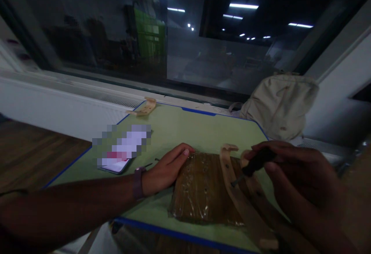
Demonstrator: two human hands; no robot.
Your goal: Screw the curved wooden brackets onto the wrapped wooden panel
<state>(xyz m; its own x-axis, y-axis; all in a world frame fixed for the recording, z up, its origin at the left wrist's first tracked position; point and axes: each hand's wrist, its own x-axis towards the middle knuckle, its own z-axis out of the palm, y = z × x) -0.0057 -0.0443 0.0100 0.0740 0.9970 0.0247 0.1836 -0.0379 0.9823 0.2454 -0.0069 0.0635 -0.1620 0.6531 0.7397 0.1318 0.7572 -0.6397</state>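
Note:
A brown wooden board wrapped in shiny film lies on a green table with a blue edge. My left hand lies flat on the board's left edge, fingers stretched out. My right hand is closed round the dark handle of a screwdriver, its tip pointing down at a curved light wooden strip that lies across the board's right side. A second curved strip sits beside the first, partly under my right hand.
A phone lies on the table left of my left hand. A small curved wooden piece rests at the table's far left corner. A beige cloth bag sits at the far right by the dark window.

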